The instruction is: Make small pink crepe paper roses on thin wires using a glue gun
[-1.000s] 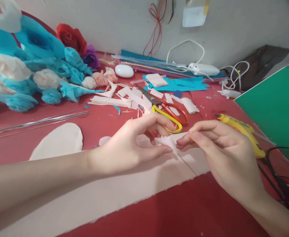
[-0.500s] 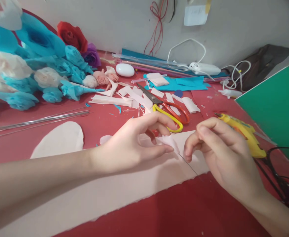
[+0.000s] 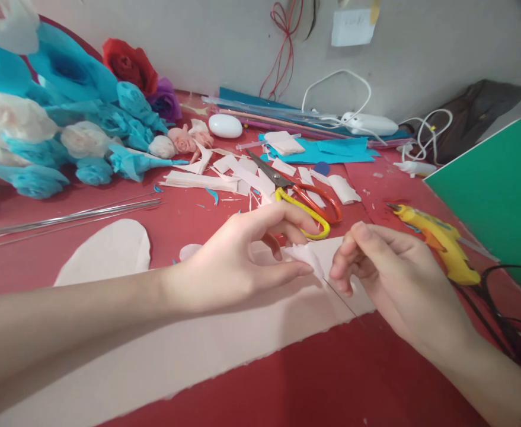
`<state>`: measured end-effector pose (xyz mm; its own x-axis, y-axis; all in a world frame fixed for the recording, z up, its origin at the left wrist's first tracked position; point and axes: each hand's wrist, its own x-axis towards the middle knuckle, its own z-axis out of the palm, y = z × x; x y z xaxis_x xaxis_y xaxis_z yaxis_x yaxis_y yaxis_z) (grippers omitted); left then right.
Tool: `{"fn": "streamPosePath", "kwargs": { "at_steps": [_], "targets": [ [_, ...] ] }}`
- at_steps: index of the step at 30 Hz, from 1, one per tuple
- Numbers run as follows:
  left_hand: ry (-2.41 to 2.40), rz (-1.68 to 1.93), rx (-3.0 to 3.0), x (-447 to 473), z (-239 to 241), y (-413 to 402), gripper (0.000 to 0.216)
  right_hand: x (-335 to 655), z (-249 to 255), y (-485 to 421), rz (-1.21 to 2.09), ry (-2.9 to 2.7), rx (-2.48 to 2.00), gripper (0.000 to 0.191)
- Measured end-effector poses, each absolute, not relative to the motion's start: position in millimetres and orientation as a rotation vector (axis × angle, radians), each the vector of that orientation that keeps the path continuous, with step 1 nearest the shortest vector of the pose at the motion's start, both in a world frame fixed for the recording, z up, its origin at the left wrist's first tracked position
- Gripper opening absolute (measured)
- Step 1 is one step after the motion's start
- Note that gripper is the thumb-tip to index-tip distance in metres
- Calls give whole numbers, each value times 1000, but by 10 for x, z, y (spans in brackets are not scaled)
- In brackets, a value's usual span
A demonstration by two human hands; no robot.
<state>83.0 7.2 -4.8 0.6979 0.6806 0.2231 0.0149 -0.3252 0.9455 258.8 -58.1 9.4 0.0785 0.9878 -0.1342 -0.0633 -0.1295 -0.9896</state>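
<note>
Between the thumb and curved fingers of my left hand [image 3: 237, 261] is a small pale pink paper flower bud [image 3: 307, 257] on a thin wire stem [image 3: 342, 300], which slants down to the right. My right hand [image 3: 398, 284] is closed just right of the bud, near the upper wire, with the thumb pressed against the bent index finger; what the pinch holds, if anything, cannot be made out. Below both hands lies a long pale pink crepe paper strip [image 3: 189, 350]. Scissors [image 3: 282, 179] with yellow and red handles rest just beyond my left fingers.
A yellow glue gun [image 3: 447, 243] lies right of my right hand, by a green board [image 3: 491, 196]. Paper scraps [image 3: 242, 172] surround the scissors. Blue paper flowers [image 3: 136, 160] crowd the left back. Metal wires [image 3: 73, 218] and a rounded paper piece [image 3: 109, 249] lie at left.
My right hand has shifted slightly down and left, with its fingers curling more. My left hand and the flower bud stay in place.
</note>
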Motion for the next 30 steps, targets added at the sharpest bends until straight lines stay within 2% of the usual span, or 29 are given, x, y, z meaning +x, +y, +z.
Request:
{"fn": "streamPosePath", "kwargs": {
  "at_steps": [5,10,15,17,25,30],
  "targets": [
    [557,734,1787,823,-53,67,25,2601,110,-604,1246,-1121,-1280,19],
    [555,744,1787,822,-56,58,26,2622,120,-595,1151,-1142,-1333,23],
    [554,752,1793,832,-51,65,22,2786,186,-501,772,-1257,-1501,12],
    [562,752,1797,833,-54,71,22,2888,211,-452,635,-1298,-1557,15],
    [590,708,1808,816,-77,76,24,3156,150,-290,455,-1464,-1733,27],
    [592,711,1813,821,-77,81,23,3228,125,-299,112,-1554,-1867,23]
  ]
}}
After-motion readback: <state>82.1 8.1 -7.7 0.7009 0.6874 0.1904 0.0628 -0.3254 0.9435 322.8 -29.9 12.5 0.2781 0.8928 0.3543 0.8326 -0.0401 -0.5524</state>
